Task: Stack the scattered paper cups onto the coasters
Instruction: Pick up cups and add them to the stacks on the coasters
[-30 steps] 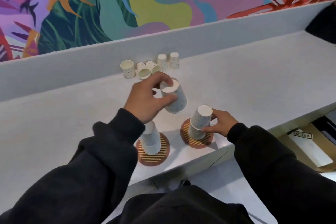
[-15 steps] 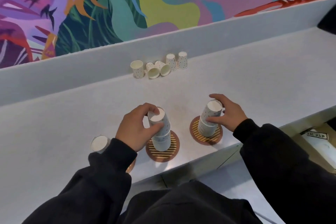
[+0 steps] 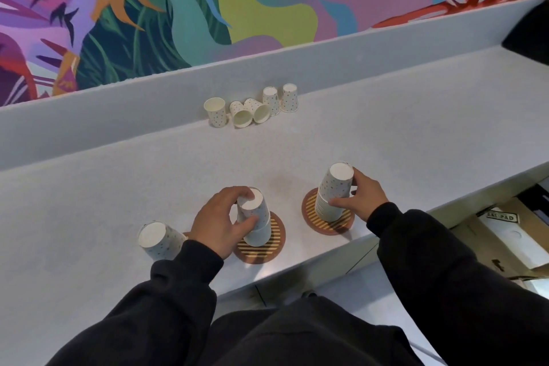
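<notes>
Careful, left grip (image 3: pixel 218 223) pinching my top cup (image 3: pixel 252 209), right grip (image 3: pixel 364 199) holding the three o'clock stack (image 3: pixel 334 190); skewed, either could topple

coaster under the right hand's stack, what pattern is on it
Reddish-brown coaster with yellow and dark stripes across its middle; the head view shows it.

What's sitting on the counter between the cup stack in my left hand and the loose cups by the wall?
Nothing. In the head view, the counter is bare from the stack gripped by the left hand to the five loose cups.
</notes>
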Tool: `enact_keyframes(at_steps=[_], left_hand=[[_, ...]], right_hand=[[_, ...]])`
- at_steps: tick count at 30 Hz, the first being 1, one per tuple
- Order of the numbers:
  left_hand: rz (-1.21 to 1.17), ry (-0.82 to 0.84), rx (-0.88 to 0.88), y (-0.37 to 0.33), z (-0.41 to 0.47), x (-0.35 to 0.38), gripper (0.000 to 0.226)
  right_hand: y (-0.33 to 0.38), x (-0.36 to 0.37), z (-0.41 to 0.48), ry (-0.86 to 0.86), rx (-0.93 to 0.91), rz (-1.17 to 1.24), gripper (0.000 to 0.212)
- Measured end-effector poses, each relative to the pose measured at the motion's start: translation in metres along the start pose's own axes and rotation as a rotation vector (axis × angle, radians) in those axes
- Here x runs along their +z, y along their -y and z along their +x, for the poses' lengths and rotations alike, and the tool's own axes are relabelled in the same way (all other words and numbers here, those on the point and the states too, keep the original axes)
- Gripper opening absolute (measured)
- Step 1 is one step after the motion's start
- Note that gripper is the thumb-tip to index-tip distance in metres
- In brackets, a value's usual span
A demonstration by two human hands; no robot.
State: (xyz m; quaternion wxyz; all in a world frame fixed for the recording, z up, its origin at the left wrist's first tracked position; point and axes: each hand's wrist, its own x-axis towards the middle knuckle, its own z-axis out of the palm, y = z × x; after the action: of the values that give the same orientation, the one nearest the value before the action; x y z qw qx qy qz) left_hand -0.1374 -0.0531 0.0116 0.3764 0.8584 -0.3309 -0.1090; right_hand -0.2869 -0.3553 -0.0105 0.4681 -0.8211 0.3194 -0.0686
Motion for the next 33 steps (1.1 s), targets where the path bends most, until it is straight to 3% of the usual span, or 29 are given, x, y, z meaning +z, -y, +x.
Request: enact_keyframes(at_steps=[9,12,16,22,26,33], left_hand=[[-0.053,-0.01,0.038,-0.002,0.0,-0.004,0.04],[-0.231,-0.12,0.063,-0.02,0.012,-0.024,0.029],[-0.388,-0.288,0.014,-0.05,0.06,-0.068,0.02],[-0.553,-0.314,-0.072,-0.077,0.155,-0.103,0.017],[-0.488,-0.209,-0.136,-0.075,0.213,-0.097,0.021],[-0.059,-0.095,-0.169,-0.05,0.28,-0.065,0.036]], right_hand=[[-0.006,-0.007,-0.003,0.07,-0.028,0.09,0.088],[0.011,-0.03,0.001,0.049,-0.097,0.212,0.089],[0.057,-0.071,0.019,-0.048,-0.148,0.378,0.071],[0.113,-0.103,0.075,-0.086,-0.168,0.314,0.036],[0.13,-0.099,0.128,-0.012,-0.153,0.188,0.034],[0.141,-0.069,0.228,0.088,-0.093,0.086,0.041]])
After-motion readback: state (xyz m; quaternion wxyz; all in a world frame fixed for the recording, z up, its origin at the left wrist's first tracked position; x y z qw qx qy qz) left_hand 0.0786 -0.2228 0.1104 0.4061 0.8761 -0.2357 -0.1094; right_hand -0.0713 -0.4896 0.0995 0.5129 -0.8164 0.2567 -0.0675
